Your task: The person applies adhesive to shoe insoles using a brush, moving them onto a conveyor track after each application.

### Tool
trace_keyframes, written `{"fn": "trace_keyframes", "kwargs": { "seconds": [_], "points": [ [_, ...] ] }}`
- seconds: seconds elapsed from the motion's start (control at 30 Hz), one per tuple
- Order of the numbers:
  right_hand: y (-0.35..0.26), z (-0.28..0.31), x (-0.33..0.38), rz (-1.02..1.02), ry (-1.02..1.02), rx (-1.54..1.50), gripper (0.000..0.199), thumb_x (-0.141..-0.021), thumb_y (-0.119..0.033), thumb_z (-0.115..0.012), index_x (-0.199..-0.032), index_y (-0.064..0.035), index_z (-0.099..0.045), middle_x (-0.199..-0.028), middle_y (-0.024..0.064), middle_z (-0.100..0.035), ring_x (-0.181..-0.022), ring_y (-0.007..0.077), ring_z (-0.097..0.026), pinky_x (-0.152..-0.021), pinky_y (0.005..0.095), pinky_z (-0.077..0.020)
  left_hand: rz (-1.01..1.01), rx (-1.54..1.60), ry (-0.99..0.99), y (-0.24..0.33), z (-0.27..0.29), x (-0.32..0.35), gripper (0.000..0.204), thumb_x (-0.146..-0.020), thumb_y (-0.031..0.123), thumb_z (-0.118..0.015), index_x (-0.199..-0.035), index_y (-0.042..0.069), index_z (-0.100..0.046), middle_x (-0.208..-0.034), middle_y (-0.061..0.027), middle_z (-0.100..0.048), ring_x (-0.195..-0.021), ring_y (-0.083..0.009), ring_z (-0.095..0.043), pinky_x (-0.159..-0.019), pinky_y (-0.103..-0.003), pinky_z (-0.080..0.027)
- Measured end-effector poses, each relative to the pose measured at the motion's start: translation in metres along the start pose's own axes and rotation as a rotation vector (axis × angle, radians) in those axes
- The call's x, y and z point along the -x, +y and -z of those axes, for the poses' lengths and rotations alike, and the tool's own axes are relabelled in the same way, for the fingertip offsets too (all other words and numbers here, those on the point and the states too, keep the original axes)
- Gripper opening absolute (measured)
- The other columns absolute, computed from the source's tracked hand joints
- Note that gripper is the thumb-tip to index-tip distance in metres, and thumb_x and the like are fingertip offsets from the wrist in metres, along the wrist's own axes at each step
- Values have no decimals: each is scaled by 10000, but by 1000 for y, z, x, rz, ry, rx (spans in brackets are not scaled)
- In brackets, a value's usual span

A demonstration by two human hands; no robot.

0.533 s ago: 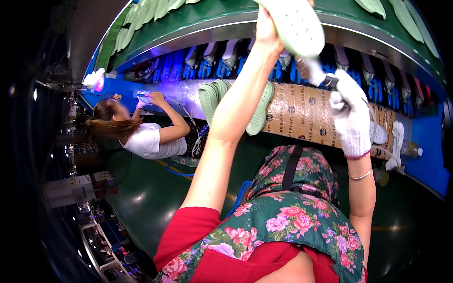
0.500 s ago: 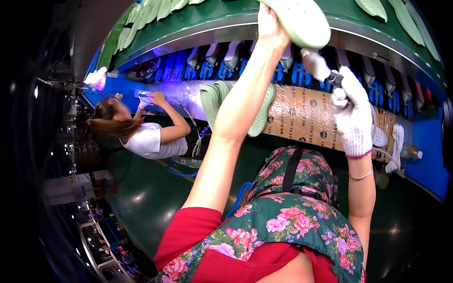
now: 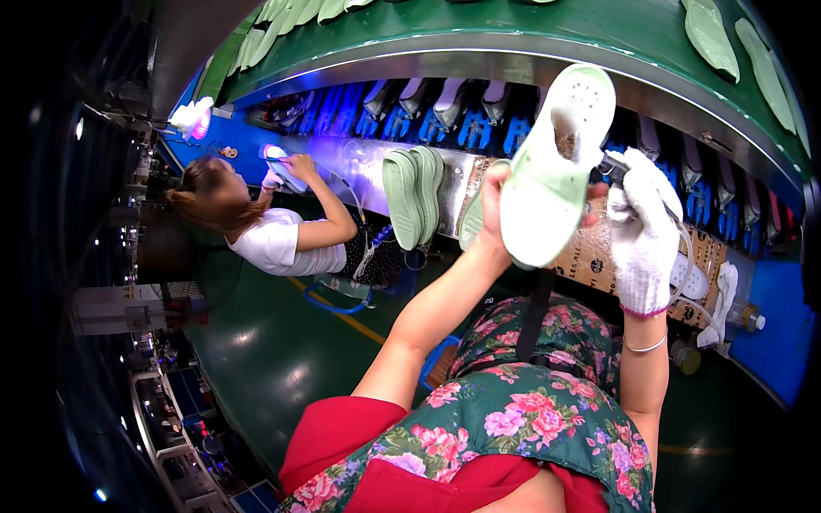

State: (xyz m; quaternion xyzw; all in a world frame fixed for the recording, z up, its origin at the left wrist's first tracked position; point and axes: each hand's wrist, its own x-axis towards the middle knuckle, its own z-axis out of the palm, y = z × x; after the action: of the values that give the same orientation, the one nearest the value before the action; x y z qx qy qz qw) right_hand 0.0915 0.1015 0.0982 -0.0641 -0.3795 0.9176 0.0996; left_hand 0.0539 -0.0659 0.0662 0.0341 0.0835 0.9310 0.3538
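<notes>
With fingers of the left hand (image 3: 493,209) closed round a green shoe (image 3: 543,205), holds it above the cardboard-topped shelf (image 3: 581,255); with the gloved right hand (image 3: 641,231), grips a black tool (image 3: 609,168) beside the shoe's opening. Has more shoes (image 3: 416,197) on the shelf's metal part — a green counter (image 3: 599,30) ahead, glossy floor (image 3: 265,342) below, a co-worker (image 3: 269,254) at left.

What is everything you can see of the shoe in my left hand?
The pale green shoe looks smooth and foam-like, rounded at both ends, with small dots near the upper one. The left hand holds it tilted before the brown-covered bench. The gloved right hand holds a tool at the shoe's right edge; contact is unclear.
</notes>
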Motion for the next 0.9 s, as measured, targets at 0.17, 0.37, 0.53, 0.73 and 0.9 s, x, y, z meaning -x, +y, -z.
{"fn": "trace_keyframes", "kwargs": {
  "seconds": [0.17,0.37,0.53,0.73,0.9],
  "points": [
    [-12,-9,15,257,-88,545,237,-816,8,-688,-1050,40,-689,-1000,108,-704,-833,141,-657,-742,246,-517,3,136,74,-39,24,24,853,-798,575,-606,-1444,76,-361,-1388,-170,-488,-1201,-397,-533,-1000,-731,-325],
    [-8,0,20,414,-82,730,266,-758,16,-740,-1021,25,-704,-979,117,-712,-879,191,-680,-791,292,-533,-151,-153,436,-64,25,28,913,-773,706,-597,-1418,90,-405,-1341,-126,-531,-1172,-311,-561,-1007,-536,-447],
    [12,17,49,129,33,190,239,-765,-56,-747,-997,-11,-717,-951,100,-713,-864,198,-692,-791,302,-538,-100,-254,338,-75,39,36,828,-812,621,-613,-1416,93,-408,-1342,-115,-531,-1194,-274,-547,-1028,-460,-442],
    [-3,-3,33,444,-179,1022,209,-775,-39,-744,-981,-19,-721,-934,95,-715,-822,173,-687,-738,292,-542,-100,-181,322,-63,48,33,821,-849,667,-517,-1429,101,-392,-1377,-116,-501,-1245,-283,-506,-1052,-457,-415],
    [2,2,16,695,-115,1006,219,-769,16,-730,-986,-9,-714,-945,111,-713,-816,195,-688,-750,289,-548,-138,-294,441,-59,43,29,827,-853,670,-511,-1450,114,-373,-1411,-127,-468,-1237,-313,-505,-1039,-480,-427]
  ]
}}
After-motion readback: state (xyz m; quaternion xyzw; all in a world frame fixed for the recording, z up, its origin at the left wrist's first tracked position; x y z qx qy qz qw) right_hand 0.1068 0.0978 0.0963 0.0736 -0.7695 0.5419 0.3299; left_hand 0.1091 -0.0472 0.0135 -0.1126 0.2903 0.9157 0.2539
